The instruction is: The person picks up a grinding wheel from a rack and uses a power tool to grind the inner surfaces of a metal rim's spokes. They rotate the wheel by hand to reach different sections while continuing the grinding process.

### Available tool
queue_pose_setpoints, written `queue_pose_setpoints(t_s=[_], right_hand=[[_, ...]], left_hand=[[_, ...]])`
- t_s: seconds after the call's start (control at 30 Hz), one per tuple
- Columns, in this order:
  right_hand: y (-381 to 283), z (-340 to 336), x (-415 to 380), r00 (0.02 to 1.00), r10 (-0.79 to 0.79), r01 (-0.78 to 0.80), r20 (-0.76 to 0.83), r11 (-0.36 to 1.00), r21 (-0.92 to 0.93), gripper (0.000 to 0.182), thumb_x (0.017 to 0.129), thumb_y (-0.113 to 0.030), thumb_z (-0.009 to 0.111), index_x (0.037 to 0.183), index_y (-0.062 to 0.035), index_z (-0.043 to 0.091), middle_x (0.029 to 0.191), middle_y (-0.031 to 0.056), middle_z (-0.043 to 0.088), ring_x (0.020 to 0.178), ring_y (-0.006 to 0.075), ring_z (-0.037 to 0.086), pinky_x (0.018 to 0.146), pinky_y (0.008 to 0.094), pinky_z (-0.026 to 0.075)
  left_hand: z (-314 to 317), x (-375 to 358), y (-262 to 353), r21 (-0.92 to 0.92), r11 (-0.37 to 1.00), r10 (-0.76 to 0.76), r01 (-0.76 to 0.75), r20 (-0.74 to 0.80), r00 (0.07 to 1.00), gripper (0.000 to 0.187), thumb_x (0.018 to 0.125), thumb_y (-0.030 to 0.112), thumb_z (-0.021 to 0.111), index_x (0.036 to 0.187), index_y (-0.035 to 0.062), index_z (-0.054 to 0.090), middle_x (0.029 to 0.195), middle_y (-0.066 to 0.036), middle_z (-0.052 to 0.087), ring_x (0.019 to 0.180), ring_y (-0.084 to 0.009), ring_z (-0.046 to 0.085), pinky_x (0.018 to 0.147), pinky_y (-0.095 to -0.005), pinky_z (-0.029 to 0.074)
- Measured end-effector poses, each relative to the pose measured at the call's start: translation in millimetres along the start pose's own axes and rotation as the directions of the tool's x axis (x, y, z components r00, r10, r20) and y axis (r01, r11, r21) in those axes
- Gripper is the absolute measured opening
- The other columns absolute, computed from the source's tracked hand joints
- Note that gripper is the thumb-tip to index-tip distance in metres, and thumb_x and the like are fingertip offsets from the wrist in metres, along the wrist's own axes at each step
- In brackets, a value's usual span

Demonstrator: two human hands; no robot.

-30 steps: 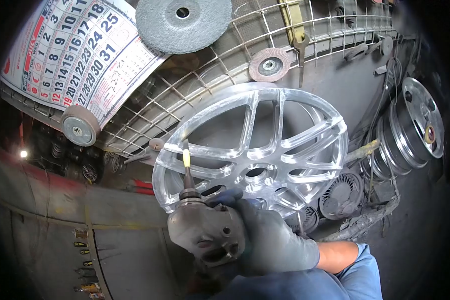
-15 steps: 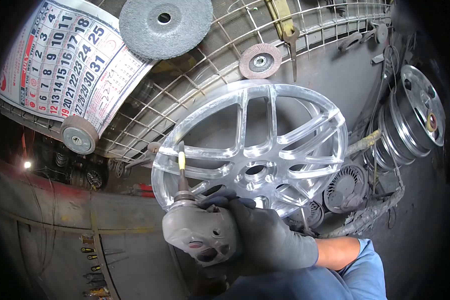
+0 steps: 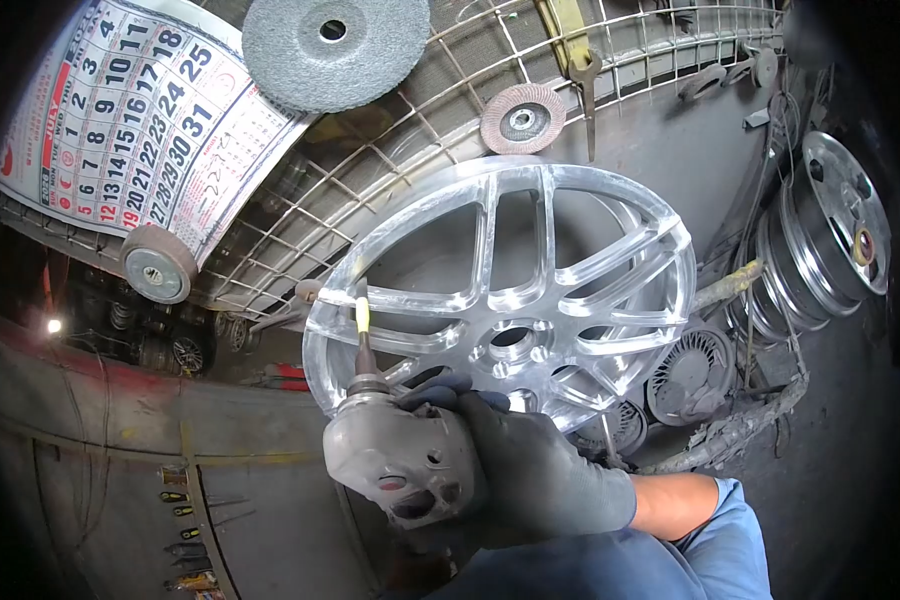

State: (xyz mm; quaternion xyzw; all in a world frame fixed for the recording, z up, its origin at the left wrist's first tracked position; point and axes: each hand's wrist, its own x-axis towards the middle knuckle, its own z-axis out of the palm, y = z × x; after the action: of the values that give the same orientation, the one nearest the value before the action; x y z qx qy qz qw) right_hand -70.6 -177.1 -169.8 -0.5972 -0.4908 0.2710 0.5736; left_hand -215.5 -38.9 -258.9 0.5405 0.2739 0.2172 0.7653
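Note:
My right hand [image 3: 545, 465], in a dark grey glove, is wrapped round a grey power grinder [image 3: 395, 450] with a small red button. From the grinder's head a slim shaft with a yellow band [image 3: 362, 318] points up, its dark tip overlapping the outer rim of a wheel. That wheel is a bare, shiny alloy rim [image 3: 515, 300] with paired spokes and a round centre hole. It stands tilted in front of me, its lower left part hidden by the grinder and glove. My left hand does not show.
Behind the rim runs a wire mesh [image 3: 450, 75] bearing a large grey abrasive disc [image 3: 335, 70], a flap disc [image 3: 523, 119], a wrench [image 3: 587, 95] and a calendar [image 3: 135, 120]. More wheels [image 3: 810, 235] stack at right. Screwdrivers [image 3: 180, 511] hang at lower left.
The grinder and its tip have shifted very slightly to the left along the rim. The view has tilted a little; the grip stays the same.

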Motion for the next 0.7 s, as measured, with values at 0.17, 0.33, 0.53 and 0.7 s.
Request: queue_pose_setpoints(t_s=[0.17, 0.33, 0.53, 0.7], right_hand=[[3, -4, -9, 0.962, 0.254, -0.253, 0.099, 0.967, -0.018, 0.094, 0.066, -0.053, 0.087, 0.136, -0.0027, 0.047, 0.116, 0.0213, 0.065, 0.110, 0.0354, 0.064, 0.094, 0.0429, 0.052], [4, 0, -3, 0.996, 0.079, -0.079, 0.035, 0.997, -0.004, 0.099, 0.063, -0.055, 0.089, 0.137, -0.0039, 0.047, 0.117, 0.0193, 0.065, 0.108, 0.0350, 0.067, 0.092, 0.0423, 0.054], [1, -2, -7, 0.984, 0.168, -0.168, 0.062, 0.986, 0.004, 0.102, 0.060, -0.056, 0.091, 0.138, -0.0067, 0.046, 0.119, 0.0180, 0.065, 0.107, 0.0344, 0.068, 0.091, 0.0417, 0.056], [0, -6, -9, 0.964, 0.251, -0.253, 0.083, 0.967, 0.013, 0.098, 0.066, -0.053, 0.087, 0.140, -0.0053, 0.043, 0.106, 0.0221, 0.068, 0.103, 0.0390, 0.067, 0.088, 0.0469, 0.053]], left_hand=[[2, -7, -15, 0.022, 0.999, -0.035, 0.035, 0.022, 0.999, 0.069, 0.064, 0.013, 0.091, 0.125, -0.0004, 0.060, 0.124, -0.012, 0.064, 0.113, -0.0184, 0.064, 0.096, -0.0344, 0.053], [5, -13, -23, 0.047, 0.997, -0.064, 0.062, 0.042, 0.997, 0.069, 0.064, 0.013, 0.091, 0.124, -0.0004, 0.061, 0.125, -0.012, 0.064, 0.113, -0.0185, 0.064, 0.096, -0.0344, 0.053], [7, -6, -20, 0.032, 0.999, -0.042, 0.041, 0.031, 0.999, 0.068, 0.064, 0.013, 0.091, 0.124, -0.0004, 0.061, 0.125, -0.012, 0.064, 0.113, -0.0186, 0.064, 0.096, -0.0344, 0.054], [3, -4, -9, 0.020, 1.000, -0.020, 0.020, 0.011, 1.000, 0.067, 0.064, 0.013, 0.091, 0.123, -0.0003, 0.061, 0.125, -0.012, 0.064, 0.113, -0.0187, 0.064, 0.096, -0.0345, 0.054]])
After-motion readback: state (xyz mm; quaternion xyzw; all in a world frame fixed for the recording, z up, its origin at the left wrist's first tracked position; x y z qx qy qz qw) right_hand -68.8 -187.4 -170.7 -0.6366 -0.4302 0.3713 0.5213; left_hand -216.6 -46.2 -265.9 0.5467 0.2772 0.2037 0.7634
